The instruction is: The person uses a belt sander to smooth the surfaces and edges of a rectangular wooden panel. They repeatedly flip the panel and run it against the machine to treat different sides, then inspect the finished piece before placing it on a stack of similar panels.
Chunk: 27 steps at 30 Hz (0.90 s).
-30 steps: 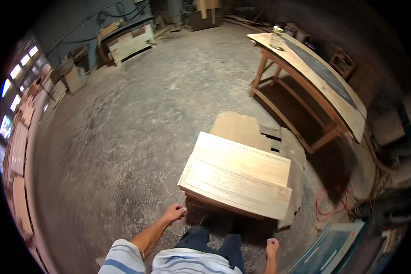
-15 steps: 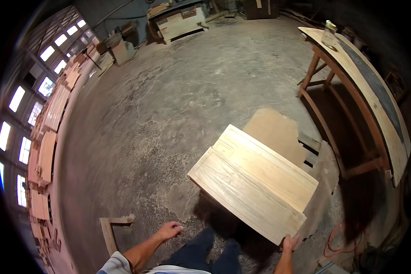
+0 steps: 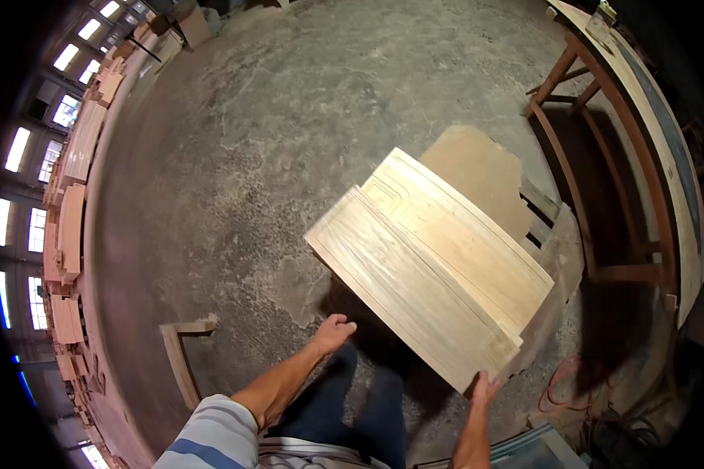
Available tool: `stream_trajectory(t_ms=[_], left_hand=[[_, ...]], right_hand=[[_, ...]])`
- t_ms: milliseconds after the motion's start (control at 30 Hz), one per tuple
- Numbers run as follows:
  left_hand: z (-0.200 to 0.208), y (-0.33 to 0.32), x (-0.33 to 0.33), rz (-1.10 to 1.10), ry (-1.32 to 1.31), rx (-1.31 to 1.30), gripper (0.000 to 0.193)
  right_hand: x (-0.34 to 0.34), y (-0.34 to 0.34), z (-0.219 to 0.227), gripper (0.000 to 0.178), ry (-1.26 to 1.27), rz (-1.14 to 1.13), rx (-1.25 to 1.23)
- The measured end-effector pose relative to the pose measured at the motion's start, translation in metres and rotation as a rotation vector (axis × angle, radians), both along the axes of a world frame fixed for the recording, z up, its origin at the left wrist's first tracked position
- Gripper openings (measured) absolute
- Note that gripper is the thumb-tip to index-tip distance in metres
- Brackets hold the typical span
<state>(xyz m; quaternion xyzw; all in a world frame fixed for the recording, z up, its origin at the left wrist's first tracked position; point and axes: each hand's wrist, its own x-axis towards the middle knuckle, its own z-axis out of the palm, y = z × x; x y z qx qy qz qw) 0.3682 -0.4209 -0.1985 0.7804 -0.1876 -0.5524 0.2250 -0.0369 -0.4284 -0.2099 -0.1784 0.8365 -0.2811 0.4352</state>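
A pale wooden panel (image 3: 414,289) lies slantwise over a second wooden panel (image 3: 469,234), whose far part shows with a grooved border and a rounded corner pattern. At the near right corner of the upper panel, my right hand (image 3: 483,388) is closed on its edge, thumb on top, the other fingers partly hidden. My left hand (image 3: 334,332) is held in the air left of the panel's near long edge, apart from it. Its fingers are curled together; whether they hold something small cannot be made out.
A brown sheet (image 3: 477,176) lies beyond the panels. At the right stands a long wooden table (image 3: 629,86) with a glass jar (image 3: 602,22). An L-shaped wooden piece (image 3: 180,359) lies at left, red cable (image 3: 559,387) at lower right. Stacked timber (image 3: 74,227) lines the left wall.
My left hand has moved right and farther forward, closer to the panel's near edge. My right hand stays at the panel's corner. The view has tilted down.
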Motion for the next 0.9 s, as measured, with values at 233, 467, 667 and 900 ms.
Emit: stream_trajectory(t_ms=[233,467,667,900], left_hand=[[-0.07,-0.033,-0.039,0.22,-0.077,0.044,0.061],[-0.05,-0.06,-0.057,0.361,0.212,0.094,0.059],[0.001,-0.072,-0.053,0.277,0.481,-0.007,0.058],[0.078,-0.073,-0.059,0.193,0.317,-0.256,0.045]], right_hand=[[0.0,0.044,-0.043,0.062,0.09,0.044,0.176],[0.0,0.021,-0.036,0.059,-0.02,-0.076,0.23],[-0.024,0.008,-0.02,0.053,-0.183,-0.126,0.214],[-0.026,-0.019,0.03,0.06,-0.174,0.124,0.234]])
